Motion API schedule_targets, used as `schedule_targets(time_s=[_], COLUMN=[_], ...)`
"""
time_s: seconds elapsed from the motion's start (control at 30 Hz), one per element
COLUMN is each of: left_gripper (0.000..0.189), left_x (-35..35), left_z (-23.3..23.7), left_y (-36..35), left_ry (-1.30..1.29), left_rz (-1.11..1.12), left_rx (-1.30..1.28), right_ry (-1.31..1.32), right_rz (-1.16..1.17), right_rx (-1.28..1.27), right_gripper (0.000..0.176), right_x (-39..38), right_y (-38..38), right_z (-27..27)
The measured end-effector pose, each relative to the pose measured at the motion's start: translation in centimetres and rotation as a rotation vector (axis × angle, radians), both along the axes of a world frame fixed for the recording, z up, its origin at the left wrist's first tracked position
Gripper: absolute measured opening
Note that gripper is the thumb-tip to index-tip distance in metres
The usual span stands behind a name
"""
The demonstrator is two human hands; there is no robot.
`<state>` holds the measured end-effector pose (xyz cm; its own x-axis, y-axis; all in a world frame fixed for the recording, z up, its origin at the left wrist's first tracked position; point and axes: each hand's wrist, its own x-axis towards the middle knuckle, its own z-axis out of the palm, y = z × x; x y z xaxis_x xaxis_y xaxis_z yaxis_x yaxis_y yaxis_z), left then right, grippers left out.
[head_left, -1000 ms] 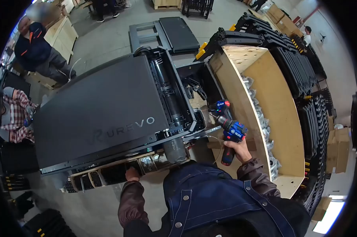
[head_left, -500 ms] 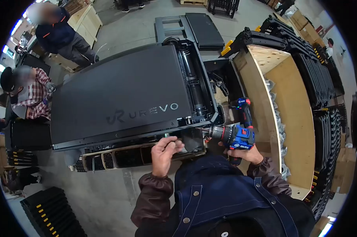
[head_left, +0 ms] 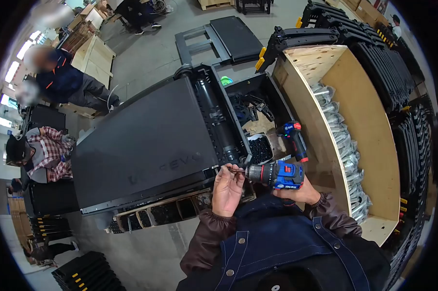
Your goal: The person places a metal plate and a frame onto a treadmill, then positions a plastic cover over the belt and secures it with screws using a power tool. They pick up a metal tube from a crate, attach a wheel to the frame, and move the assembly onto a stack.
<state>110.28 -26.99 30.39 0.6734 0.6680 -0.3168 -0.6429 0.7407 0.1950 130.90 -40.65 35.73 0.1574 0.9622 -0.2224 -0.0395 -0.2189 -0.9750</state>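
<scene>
Head view — held drill (head_left: 277, 174) meets treadmill (head_left: 146, 140) edge, crate (head_left: 364, 111) (wooden) close beside.

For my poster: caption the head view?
Left hand at the bit, right hand holding a blue drill against a black treadmill.

Drill (head_left: 279, 175) is blue and black (red trim), treadmill deck (head_left: 146, 145) black, apron (head_left: 277, 242) dark-blue denim, sleeves (head_left: 204, 242) brown, co-worker's shirt (head_left: 48, 156) red plaid.

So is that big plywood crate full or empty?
Mostly empty: the big plywood crate shows bare boards, with shiny metal parts lined along one side only.
</scene>
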Motion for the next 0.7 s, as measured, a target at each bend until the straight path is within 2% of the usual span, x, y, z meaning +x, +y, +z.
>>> schedule_targets(time_s=[0.07, 0.1, 0.2, 0.27, 0.33, 0.47, 0.53, 0.57, 0.63, 0.7], left_gripper=[0.019, 0.020, 0.021, 0.023, 0.023, 0.023, 0.022, 0.022, 0.022, 0.022], left_x=[2.3, 3.6, 6.5, 8.4, 10.3, 13.7, 15.3, 16.0, 17.5, 18.8], left_z=[1.4, 1.8, 0.7, -0.5, -0.8, -0.2, 0.0, 0.1, 0.0, -0.6], left_y=[0.3, 0.4, 1.4, 2.3, 2.8, 3.9, 4.5, 4.8, 5.9, 7.2], left_ry=[0.216, 0.299, 0.189, 0.199, 0.126, 0.206, 0.367, 0.374, 0.561, 0.556], left_rz=[0.026, 0.038, 0.002, -0.010, -0.034, -0.019, 0.000, 0.001, -0.028, -0.048], left_rx=[0.075, 0.073, -0.040, -0.057, -0.177, -0.199, -0.027, -0.028, 0.149, 0.159], right_ry=[-0.259, -0.168, -0.285, -0.242, -0.277, -0.218, -0.192, -0.185, -0.467, -0.442], right_rz=[0.114, 0.032, 0.030, 0.044, 0.079, 0.023, 0.037, 0.038, 0.094, 0.094], right_rx=[0.206, 0.150, 0.142, 0.110, 0.186, 0.244, 0.247, 0.246, 0.266, 0.252], right_gripper=[0.034, 0.033, 0.036, 0.038, 0.041, 0.046, 0.053, 0.053, 0.058, 0.059], right_x=[2.3, 2.9, 6.2, 8.5, 10.7, 14.0, 15.6, 16.2, 17.5, 17.8], right_y=[0.3, 0.4, 0.7, 1.0, 1.8, 3.5, 4.2, 4.5, 5.3, 5.5], right_z=[-0.5, -0.6, -1.2, -2.4, -3.0, -2.7, -3.1, -2.9, -2.2, -3.1])
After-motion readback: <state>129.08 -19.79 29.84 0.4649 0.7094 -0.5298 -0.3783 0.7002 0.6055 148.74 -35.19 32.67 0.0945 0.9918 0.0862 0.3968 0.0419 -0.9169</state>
